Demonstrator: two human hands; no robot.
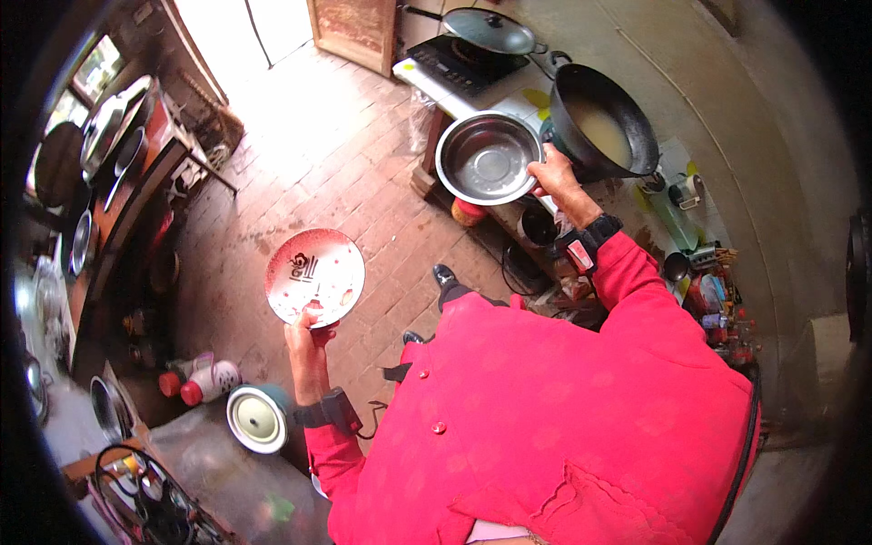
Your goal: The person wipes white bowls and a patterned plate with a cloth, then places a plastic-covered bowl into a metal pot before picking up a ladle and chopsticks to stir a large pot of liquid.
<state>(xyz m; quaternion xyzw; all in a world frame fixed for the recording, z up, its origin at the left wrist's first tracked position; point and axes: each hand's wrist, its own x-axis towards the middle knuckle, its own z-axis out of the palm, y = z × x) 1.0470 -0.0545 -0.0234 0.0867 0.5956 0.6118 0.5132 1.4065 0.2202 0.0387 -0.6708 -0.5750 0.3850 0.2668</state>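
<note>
My left hand [308,340] grips the near rim of a red and white patterned plate [320,276], thumb on top, over the brick floor. A stainless steel basin [490,160] is held by its right rim in my right hand [555,174], beside the tiled counter. Close to that hand, a black wok [637,102] with cloudy liquid [601,133] in it stands on the counter. Both wrists wear dark straps. The inside of the basin looks wet and shiny, with no food visible in it.
A lidded pan [489,30] sits on a black induction cooker [470,65] by the wooden door [354,30]. Bottles and utensils crowd the right wall. Thermos flasks [211,381] and a lidded pail [257,419] stand at lower left. A wooden table [112,204] holds pans on the left.
</note>
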